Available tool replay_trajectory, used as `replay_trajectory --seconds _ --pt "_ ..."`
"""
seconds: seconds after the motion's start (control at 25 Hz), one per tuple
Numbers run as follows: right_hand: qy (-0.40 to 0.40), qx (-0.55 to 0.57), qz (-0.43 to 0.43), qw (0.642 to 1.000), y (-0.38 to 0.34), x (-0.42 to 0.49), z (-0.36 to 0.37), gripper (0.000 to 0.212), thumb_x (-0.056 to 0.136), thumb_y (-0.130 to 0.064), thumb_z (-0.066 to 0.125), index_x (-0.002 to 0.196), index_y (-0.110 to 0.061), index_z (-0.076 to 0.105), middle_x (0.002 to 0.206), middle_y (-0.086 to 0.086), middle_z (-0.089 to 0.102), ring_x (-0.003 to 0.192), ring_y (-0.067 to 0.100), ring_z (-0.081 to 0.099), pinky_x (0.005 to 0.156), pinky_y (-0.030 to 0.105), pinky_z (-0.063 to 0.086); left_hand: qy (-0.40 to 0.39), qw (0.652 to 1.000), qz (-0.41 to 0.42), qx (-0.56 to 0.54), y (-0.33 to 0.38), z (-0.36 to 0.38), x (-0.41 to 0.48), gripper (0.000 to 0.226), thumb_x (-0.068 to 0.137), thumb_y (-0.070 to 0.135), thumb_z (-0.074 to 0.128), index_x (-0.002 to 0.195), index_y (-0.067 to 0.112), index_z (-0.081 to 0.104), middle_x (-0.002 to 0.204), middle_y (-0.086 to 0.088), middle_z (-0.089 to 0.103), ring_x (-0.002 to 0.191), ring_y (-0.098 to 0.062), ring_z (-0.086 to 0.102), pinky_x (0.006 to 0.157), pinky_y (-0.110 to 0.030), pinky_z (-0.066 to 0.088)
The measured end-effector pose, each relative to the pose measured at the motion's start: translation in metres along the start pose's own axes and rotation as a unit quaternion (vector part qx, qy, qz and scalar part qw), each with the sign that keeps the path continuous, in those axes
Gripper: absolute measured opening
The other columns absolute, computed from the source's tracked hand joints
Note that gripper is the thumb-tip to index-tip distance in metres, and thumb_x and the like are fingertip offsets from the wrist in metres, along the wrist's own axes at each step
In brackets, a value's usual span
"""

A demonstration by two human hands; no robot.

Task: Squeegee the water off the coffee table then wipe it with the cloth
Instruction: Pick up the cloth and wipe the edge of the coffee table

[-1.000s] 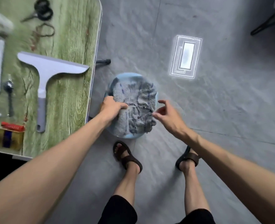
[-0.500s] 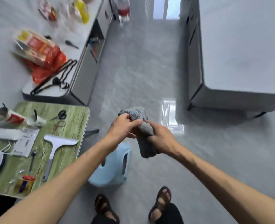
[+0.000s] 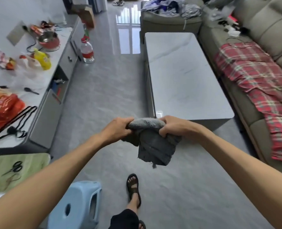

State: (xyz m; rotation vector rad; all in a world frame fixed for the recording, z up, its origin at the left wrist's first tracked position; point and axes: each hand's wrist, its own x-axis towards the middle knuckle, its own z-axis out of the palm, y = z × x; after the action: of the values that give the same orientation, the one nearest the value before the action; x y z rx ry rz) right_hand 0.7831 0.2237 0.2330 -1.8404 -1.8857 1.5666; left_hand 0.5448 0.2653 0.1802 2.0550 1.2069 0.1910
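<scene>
Both hands are clenched on one grey terry cloth (image 3: 155, 146): the left hand (image 3: 118, 128) grips its bunched top from the nine o'clock side, the right hand (image 3: 171, 126) from three o'clock, fingers curled tight into the fabric. The rest hangs in loose folds toward six o'clock, clear of the floor.

Judgement: the step in hand is readying the cloth for wiping. It should be shaken out and folded to a flat pad, so a broad face meets the surface instead of a lump, and passes should run lengthwise with overlap.

Appearance: the cloth is dark grey and crumpled, with a frayed lower edge; whether it is damp cannot be told.

At twelve to one o'clock, just beyond the hands, stands the coffee table (image 3: 186, 76), pale, glossy and bare. A sofa (image 3: 269, 30) with a red plaid blanket (image 3: 256, 90) lies at two o'clock, a blue plastic stool (image 3: 77, 205) at seven.
</scene>
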Motion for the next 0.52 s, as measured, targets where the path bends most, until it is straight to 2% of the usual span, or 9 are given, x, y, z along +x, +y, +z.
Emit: replay_trajectory --seconds 0.08,0.16,0.2,0.32,0.44,0.52 --pt "-0.028 -0.003 0.032 0.999 0.036 0.004 -0.020 0.026 0.071 -0.024 0.074 0.097 -0.023 0.071 0.087 -0.006 0.074 0.079 0.012 0.069 0.066 0.021 0.054 -0.053 0.998 0.024 0.018 0.013 0.001 0.041 0.003 0.067 0.020 0.053 0.070 0.021 0.052 0.065 0.004 0.057 0.065 -0.017 0.055 0.061 -0.034 0.045" --pt "-0.026 -0.015 0.057 0.998 0.070 0.017 -0.029 0.034 0.073 -0.045 0.077 0.102 -0.029 0.071 0.099 -0.008 0.074 0.092 0.010 0.069 0.084 0.029 0.054 -0.140 0.989 0.040 0.016 0.027 -0.002 0.087 0.012 0.066 0.026 0.051 0.074 0.028 0.060 0.068 0.009 0.060 0.067 -0.011 0.055 0.063 -0.030 0.044" --pt "-0.010 -0.006 0.067 0.998 0.083 0.024 -0.032 0.036 0.074 -0.052 0.074 0.101 -0.028 0.071 0.099 -0.007 0.074 0.093 0.011 0.068 0.087 0.031 0.053 -0.165 0.985 0.045 0.011 0.035 -0.003 0.110 0.019 0.067 0.027 0.052 0.081 0.028 0.065 0.072 0.009 0.064 0.070 -0.010 0.056 0.065 -0.028 0.045" --pt "0.057 0.108 0.076 0.990 0.109 0.041 -0.058 0.039 0.078 -0.053 0.071 0.093 -0.018 0.073 0.094 -0.001 0.076 0.090 0.018 0.071 0.083 0.034 0.054 -0.178 0.983 0.054 0.007 0.056 -0.008 0.183 0.022 0.075 0.023 0.061 0.095 0.021 0.072 0.083 0.003 0.069 0.079 -0.011 0.061 0.066 -0.023 0.045" --pt "0.100 0.244 0.067 0.962 0.131 0.053 -0.111 0.040 0.076 -0.047 0.076 0.093 -0.011 0.073 0.095 0.006 0.076 0.090 0.024 0.072 0.083 0.035 0.057 -0.136 0.990 0.047 -0.015 0.081 -0.017 0.253 0.017 0.077 0.019 0.068 0.093 0.024 0.072 0.083 0.003 0.069 0.078 -0.012 0.061 0.063 -0.021 0.043" --pt "0.113 0.311 0.058 0.942 0.151 0.066 -0.146 0.041 0.076 -0.044 0.077 0.097 -0.008 0.073 0.099 0.010 0.076 0.093 0.027 0.072 0.080 0.033 0.057 -0.105 0.991 0.037 -0.078 0.098 -0.015 0.298 0.018 0.075 0.016 0.072 0.091 0.025 0.070 0.085 0.001 0.071 0.078 -0.012 0.061 0.068 -0.024 0.049"
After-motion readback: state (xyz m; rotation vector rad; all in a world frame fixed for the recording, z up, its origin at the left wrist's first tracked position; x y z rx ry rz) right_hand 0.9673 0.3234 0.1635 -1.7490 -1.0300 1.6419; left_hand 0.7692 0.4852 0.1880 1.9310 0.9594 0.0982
